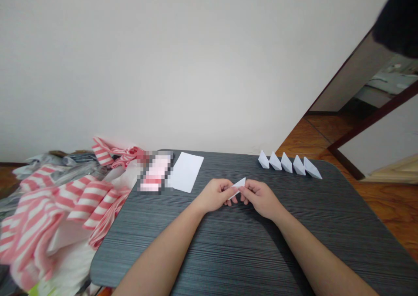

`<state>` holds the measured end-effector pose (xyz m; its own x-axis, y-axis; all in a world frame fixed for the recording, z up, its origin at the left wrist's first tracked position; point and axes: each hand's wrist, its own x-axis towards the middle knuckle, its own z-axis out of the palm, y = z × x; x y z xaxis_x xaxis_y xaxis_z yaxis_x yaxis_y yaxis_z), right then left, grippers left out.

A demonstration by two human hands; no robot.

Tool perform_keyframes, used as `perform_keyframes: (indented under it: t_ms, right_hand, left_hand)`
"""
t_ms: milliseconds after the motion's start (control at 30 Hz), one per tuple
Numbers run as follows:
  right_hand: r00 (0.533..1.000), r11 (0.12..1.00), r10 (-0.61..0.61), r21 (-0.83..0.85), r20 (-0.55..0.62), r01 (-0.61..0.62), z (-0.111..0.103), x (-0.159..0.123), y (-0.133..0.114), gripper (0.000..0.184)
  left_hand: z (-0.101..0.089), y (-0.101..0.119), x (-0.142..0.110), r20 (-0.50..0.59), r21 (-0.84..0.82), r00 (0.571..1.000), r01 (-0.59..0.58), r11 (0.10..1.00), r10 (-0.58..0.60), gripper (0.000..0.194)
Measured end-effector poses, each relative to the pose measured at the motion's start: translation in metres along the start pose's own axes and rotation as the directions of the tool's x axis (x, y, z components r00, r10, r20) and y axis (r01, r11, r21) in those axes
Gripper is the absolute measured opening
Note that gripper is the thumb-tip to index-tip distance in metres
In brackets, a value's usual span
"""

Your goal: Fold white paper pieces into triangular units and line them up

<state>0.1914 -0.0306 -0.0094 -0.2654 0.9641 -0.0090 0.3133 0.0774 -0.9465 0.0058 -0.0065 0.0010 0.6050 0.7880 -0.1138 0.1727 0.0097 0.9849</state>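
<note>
The left hand [214, 195] and right hand [263, 199] have their grips pinched on a small folded white paper triangle [238, 188], held between them above the dark grey bench [209, 252]. Five folded paper wedges [289, 164] stand in a row near the bench's far right edge. A flat white paper sheet [186, 171] lies just beside a pink packet [156, 171], its label pixelated and unreadable. Red-and-white striped plastic bags [62, 204] heap up to the left.
</note>
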Motion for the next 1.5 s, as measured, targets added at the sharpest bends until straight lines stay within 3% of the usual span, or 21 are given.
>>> perform_keyframes:
  t_ms: [133,333,633,933,1167,1367,1500]
  right_hand:
    - [1.0,1.0,0.0,-0.016,0.02,0.001,0.0016,0.0008,-0.0018,0.026]
    - [0.998,1.0,-0.011,-0.01,-0.069,0.01,-0.0011,0.0025,0.0005,0.026]
    - [0.996,0.998,0.004,0.057,-0.094,0.001,-0.0027,0.0016,0.0013,0.023]
    - [0.99,1.0,-0.003,0.019,-0.139,0.005,-0.0026,0.0019,-0.0018,0.028]
    - [1.0,1.0,0.011,-0.02,0.001,-0.011,0.0003,0.0009,-0.0011,0.024]
    - [1.0,0.999,-0.016,-0.032,-0.003,0.016,-0.0007,-0.0001,-0.0057,0.026]
    - [0.999,0.998,-0.032,-0.061,-0.011,0.031,-0.0024,0.0,-0.0066,0.025]
  left_hand:
    - [-0.0017,0.0002,-0.0008,0.009,0.017,1.0,0.01,1.0,-0.011,0.04]
    - [-0.0028,0.0006,-0.0004,0.036,0.036,0.999,0.012,0.999,-0.014,0.04]
    - [-0.001,0.0007,-0.0017,0.054,0.076,0.998,0.004,0.997,-0.008,0.04]
    - [-0.0007,0.0036,-0.0024,0.039,0.061,0.999,0.016,0.998,-0.018,0.041]
    - [-0.0018,0.0008,-0.0005,-0.017,-0.002,1.0,-0.007,1.0,0.007,0.04]
    - [-0.0003,-0.0014,0.0006,-0.012,-0.004,1.0,-0.025,1.0,0.025,0.04]
    - [-0.0016,-0.0012,0.0018,-0.07,-0.073,0.997,-0.016,0.997,0.011,0.037]
